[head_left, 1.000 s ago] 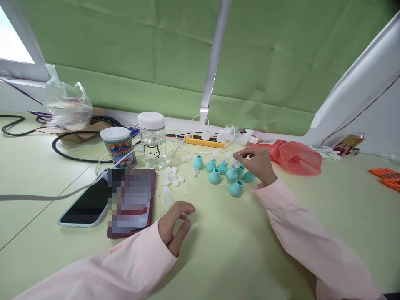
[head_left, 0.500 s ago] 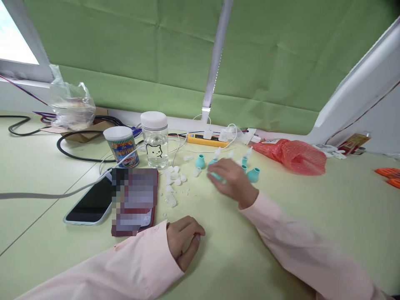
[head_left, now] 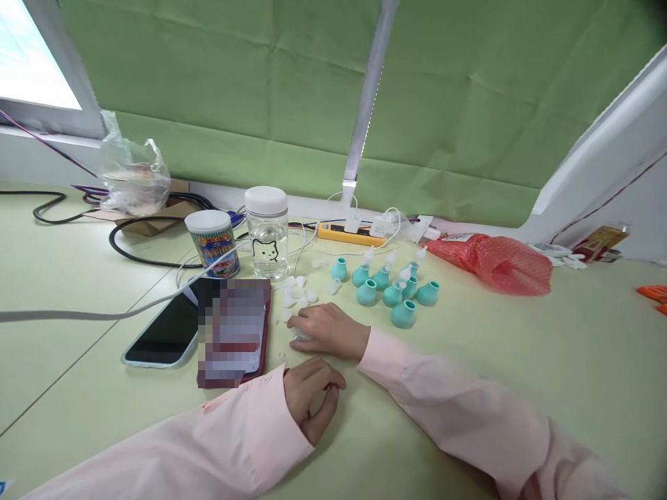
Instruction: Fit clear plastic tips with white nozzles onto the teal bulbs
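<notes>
In the centre of the frame, the right hand (head_left: 331,330) lies low over the bench (head_left: 469,403), palm down, its fingertips bent over a translucent piece (head_left: 302,335); whether they grip it cannot be told. Just below, the left hand (head_left: 315,396) rests loosely curled, thumb tip close to the forefinger; whether anything sits inside that curl is hidden.

Right of centre stands a cluster of nine teal bulbs (head_left: 392,295). Four carry pale pointed tips (head_left: 390,261), all tilted toward the right; the other bulbs show open round mouths. Between this cluster and the phones, a loose group of small white caps (head_left: 299,293) lies just beyond the right hand.

At centre left, a dark-screened phone (head_left: 164,330) lies beside a red-cased phone (head_left: 237,337), its screen blurred out. Behind them stand a noodle cup (head_left: 215,246) and a white-lidded bottle (head_left: 268,246). A yellow power strip (head_left: 344,237) lies beyond the bulbs, and a red bubble-wrap bag (head_left: 505,264) sits toward the right of the frame.
</notes>
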### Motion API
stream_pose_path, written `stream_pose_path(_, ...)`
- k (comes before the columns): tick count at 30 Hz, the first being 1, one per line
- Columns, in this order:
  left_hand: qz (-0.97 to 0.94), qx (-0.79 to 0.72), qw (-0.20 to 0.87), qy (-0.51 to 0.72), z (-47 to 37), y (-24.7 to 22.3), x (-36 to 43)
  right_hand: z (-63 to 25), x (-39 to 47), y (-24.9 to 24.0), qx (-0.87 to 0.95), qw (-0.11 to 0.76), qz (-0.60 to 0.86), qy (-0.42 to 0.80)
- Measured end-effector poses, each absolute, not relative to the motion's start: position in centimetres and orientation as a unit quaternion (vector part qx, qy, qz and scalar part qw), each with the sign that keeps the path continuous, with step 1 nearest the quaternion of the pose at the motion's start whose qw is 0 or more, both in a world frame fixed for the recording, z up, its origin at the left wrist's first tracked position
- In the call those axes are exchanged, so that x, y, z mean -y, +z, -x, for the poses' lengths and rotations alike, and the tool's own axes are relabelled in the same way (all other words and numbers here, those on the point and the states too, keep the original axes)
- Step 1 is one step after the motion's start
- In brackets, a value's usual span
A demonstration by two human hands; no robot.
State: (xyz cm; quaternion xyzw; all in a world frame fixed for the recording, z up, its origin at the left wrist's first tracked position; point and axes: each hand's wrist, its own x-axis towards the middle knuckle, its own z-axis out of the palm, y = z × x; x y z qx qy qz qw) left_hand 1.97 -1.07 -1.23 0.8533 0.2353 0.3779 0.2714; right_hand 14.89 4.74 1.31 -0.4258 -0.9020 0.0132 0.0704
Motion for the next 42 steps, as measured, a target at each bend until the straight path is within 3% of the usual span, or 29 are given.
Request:
stream_pose_path(3,-0.809,-0.281,0.312,0.412,-2.1,-1.7,0.6,-16.6,-4.0,1.4,0.870,0.185,0.436,0.138)
stream_pose_path(6,-0.757,-0.322,0.320,0.471,-2.4,-2.0,0.0,-18.6,-2.9,1.8,0.757,0.294,0.453,0.369)
stream_pose_path(9,-0.753,-0.324,0.297,0.490,-2.6,-2.2,-0.3,-19.8,-2.1,1.9,0.650,0.268,0.430,0.566)
stream_pose_path(13,-0.806,-0.291,0.329,0.398,-2.5,-2.2,-0.3,-20.0,-1.9,1.4,0.589,0.244,0.407,0.655)
stream_pose_path(17,-0.802,-0.334,0.319,0.377,-2.4,-2.2,-0.2,-19.3,-2.1,1.3,0.610,0.288,0.441,0.593)
stream_pose_path(21,-0.806,-0.347,0.312,0.364,-2.5,-2.4,0.0,-18.8,-2.6,1.2,0.696,0.364,0.516,0.343)
stream_pose_path(24,-0.810,-0.342,0.318,0.355,-2.7,-2.4,0.2,-18.6,-3.3,0.4,0.791,0.269,0.529,0.149)
stream_pose_path(26,-0.803,-0.348,0.322,0.361,-2.7,-2.4,0.2,-18.7,-3.7,-0.4,0.816,0.212,0.529,0.100)
stream_pose_path(30,-0.758,-0.369,0.359,0.401,-2.9,-2.5,-0.1,-18.9,-4.0,-0.9,0.816,0.211,0.528,0.108)
stream_pose_path(35,-0.626,-0.405,0.497,0.443,-3.3,-3.0,-0.6,-19.4,-2.9,2.2,0.805,0.244,0.519,0.149)
stream_pose_path(39,-0.610,-0.400,0.515,0.449,-3.3,-3.3,-0.8,-19.6,-1.6,5.3,0.807,0.267,0.450,0.275)
stream_pose_path(42,-0.607,-0.395,0.521,0.452,-3.3,-3.1,-0.7,-19.3,-1.1,5.8,0.835,0.253,0.411,0.264)
